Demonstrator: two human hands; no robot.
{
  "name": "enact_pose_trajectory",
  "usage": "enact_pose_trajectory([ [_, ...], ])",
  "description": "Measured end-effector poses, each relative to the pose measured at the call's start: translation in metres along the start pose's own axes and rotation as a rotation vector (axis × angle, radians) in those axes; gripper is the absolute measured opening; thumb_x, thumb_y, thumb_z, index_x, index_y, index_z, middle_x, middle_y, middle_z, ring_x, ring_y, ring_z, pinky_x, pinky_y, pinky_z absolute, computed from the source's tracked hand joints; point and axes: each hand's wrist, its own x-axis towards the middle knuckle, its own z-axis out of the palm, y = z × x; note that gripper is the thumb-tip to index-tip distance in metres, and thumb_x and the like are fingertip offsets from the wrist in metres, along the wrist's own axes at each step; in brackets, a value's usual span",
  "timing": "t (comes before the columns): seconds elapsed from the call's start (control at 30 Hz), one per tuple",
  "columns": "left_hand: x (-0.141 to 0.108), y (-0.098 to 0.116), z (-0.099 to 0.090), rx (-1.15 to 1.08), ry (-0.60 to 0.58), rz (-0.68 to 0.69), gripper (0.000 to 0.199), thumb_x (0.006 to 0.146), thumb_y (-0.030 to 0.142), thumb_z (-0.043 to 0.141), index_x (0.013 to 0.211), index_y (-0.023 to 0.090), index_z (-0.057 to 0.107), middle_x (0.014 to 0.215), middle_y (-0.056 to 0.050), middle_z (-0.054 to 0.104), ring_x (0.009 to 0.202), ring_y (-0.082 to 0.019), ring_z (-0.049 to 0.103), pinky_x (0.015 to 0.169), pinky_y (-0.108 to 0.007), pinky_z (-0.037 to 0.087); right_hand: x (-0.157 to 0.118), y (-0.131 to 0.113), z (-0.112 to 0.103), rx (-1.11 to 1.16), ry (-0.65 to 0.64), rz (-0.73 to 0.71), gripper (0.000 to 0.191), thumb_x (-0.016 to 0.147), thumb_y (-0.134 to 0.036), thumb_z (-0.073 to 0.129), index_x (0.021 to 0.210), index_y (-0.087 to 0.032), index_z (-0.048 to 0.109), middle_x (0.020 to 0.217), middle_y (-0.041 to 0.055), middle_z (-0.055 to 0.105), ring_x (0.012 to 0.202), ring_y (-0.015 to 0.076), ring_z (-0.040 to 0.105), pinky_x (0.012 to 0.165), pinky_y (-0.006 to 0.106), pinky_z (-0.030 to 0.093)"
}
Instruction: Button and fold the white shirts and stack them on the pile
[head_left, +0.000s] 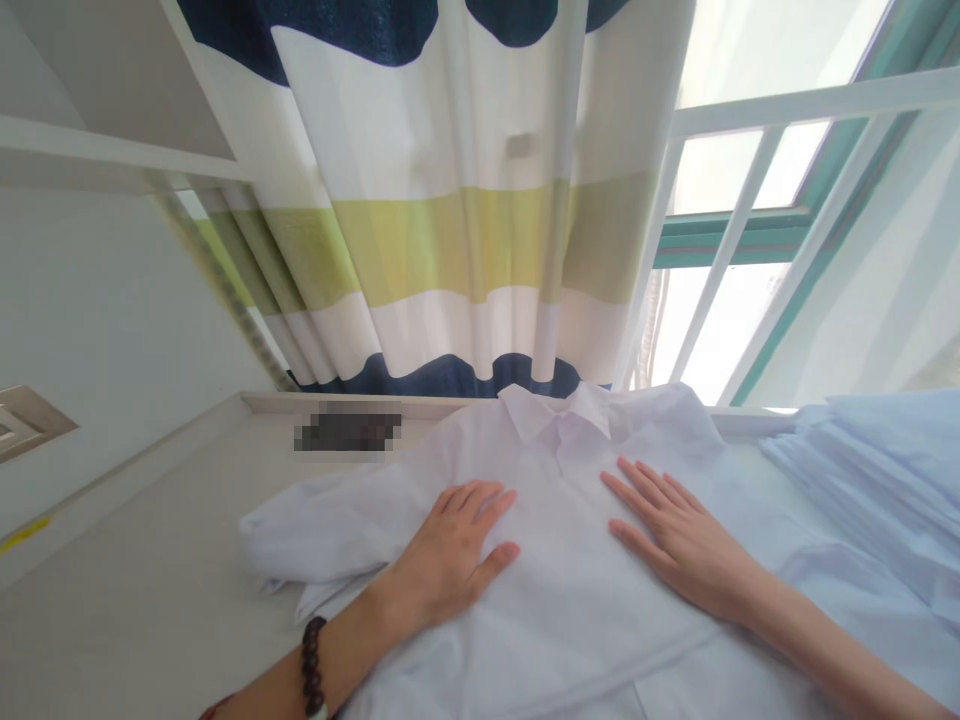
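Observation:
A white collared shirt (559,590) lies spread on a pale surface, its collar (555,415) pointing away from me. My left hand (457,550) rests flat on the left part of the chest, fingers stretched out and thumb apart. On the right part of the chest lies my right hand (671,540), also flat with its fingers extended. Neither hand grips anything. One sleeve (322,530) reaches out to the left, bunched near its end. The shirt's lower part runs out of the frame at the bottom.
Folded white and pale blue cloth (892,470) is stacked at the right. A blurred dark object (349,430) sits at the back left on the pale surface (165,580). Behind hang striped curtains (450,240), with white railing (727,240) and a window at the right. A white panel (127,300) stands left.

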Motion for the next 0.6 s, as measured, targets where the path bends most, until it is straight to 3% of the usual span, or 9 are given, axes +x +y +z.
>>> enact_pose_trajectory([
  [0.1, -0.003, -0.002, 0.006, 0.023, -0.082, -0.016, 0.059, 0.096, 0.054, 0.029, 0.147, 0.025, 0.027, 0.155, -0.006, 0.023, 0.142, -0.029, 0.018, 0.114, -0.052, 0.015, 0.0, 0.001, 0.002, 0.002, 0.0, -0.003, 0.062, 0.092, -0.062, 0.026, 0.146, -0.031, 0.03, 0.154, 0.0035, 0.021, 0.141, 0.0248, 0.017, 0.114, 0.05, 0.02],
  [0.17, -0.004, -0.002, 0.005, 0.025, -0.115, 0.0, 0.059, 0.096, 0.055, 0.027, 0.147, 0.026, 0.026, 0.155, -0.005, 0.022, 0.142, -0.028, 0.016, 0.115, -0.051, 0.013, -0.001, 0.001, 0.004, 0.0, -0.005, 0.002, 0.063, 0.092, -0.062, 0.027, 0.146, -0.031, 0.03, 0.155, 0.0034, 0.021, 0.141, 0.0254, 0.017, 0.114, 0.051, 0.02],
  [0.23, -0.002, -0.005, -0.002, 0.027, -0.077, 0.024, 0.054, 0.095, 0.053, 0.033, 0.142, 0.025, 0.036, 0.151, -0.005, 0.033, 0.138, -0.026, 0.027, 0.114, -0.046, 0.018, -0.001, 0.003, 0.006, -0.004, 0.003, 0.001, 0.063, 0.091, -0.063, 0.028, 0.146, -0.031, 0.029, 0.154, 0.0025, 0.021, 0.141, 0.0258, 0.018, 0.114, 0.051, 0.02],
  [0.3, 0.003, -0.017, -0.017, 0.048, 0.033, -0.017, 0.042, 0.095, 0.047, 0.037, 0.125, 0.023, 0.054, 0.135, -0.004, 0.052, 0.125, -0.022, 0.045, 0.11, -0.038, 0.028, -0.002, 0.004, 0.009, -0.004, 0.033, -0.011, 0.063, 0.091, -0.062, 0.029, 0.146, -0.033, 0.029, 0.154, 0.0007, 0.023, 0.141, 0.0259, 0.019, 0.114, 0.051, 0.02],
  [0.37, 0.007, -0.04, -0.034, 0.104, 0.172, -0.197, 0.034, 0.096, 0.04, 0.035, 0.102, 0.019, 0.062, 0.111, -0.002, 0.064, 0.105, -0.018, 0.057, 0.098, -0.032, 0.038, -0.002, 0.006, 0.013, -0.001, 0.06, -0.024, 0.062, 0.091, -0.062, 0.03, 0.146, -0.034, 0.029, 0.154, -0.0006, 0.023, 0.14, 0.0264, 0.021, 0.114, 0.051, 0.021],
  [0.43, 0.005, -0.072, -0.047, 0.2, 0.259, -0.563, 0.034, 0.096, 0.038, 0.032, 0.087, 0.019, 0.059, 0.091, 0.0, 0.066, 0.086, -0.016, 0.062, 0.081, -0.027, 0.045, -0.002, 0.008, 0.015, -0.003, 0.068, -0.026, 0.062, 0.09, -0.063, 0.031, 0.145, -0.034, 0.03, 0.154, -0.0007, 0.024, 0.14, 0.0272, 0.022, 0.114, 0.051, 0.022],
  [0.5, -0.004, -0.105, -0.053, 0.24, 0.287, -0.712, 0.028, 0.095, 0.034, 0.035, 0.088, 0.018, 0.058, 0.083, -0.003, 0.067, 0.081, -0.02, 0.063, 0.072, -0.028, 0.045, -0.002, 0.009, 0.017, -0.011, 0.072, -0.025, 0.062, 0.09, -0.063, 0.031, 0.145, -0.034, 0.03, 0.153, -0.0008, 0.025, 0.14, 0.0275, 0.022, 0.113, 0.052, 0.023],
  [0.6, -0.024, -0.138, -0.046, 0.266, 0.281, -0.854, 0.022, 0.092, 0.031, 0.041, 0.093, 0.018, 0.059, 0.077, -0.006, 0.068, 0.077, -0.024, 0.065, 0.066, -0.029, 0.043, -0.002, 0.009, 0.019, -0.02, 0.072, -0.024, 0.062, 0.09, -0.063, 0.03, 0.145, -0.035, 0.03, 0.153, -0.001, 0.025, 0.14, 0.027, 0.022, 0.113, 0.052, 0.023],
])
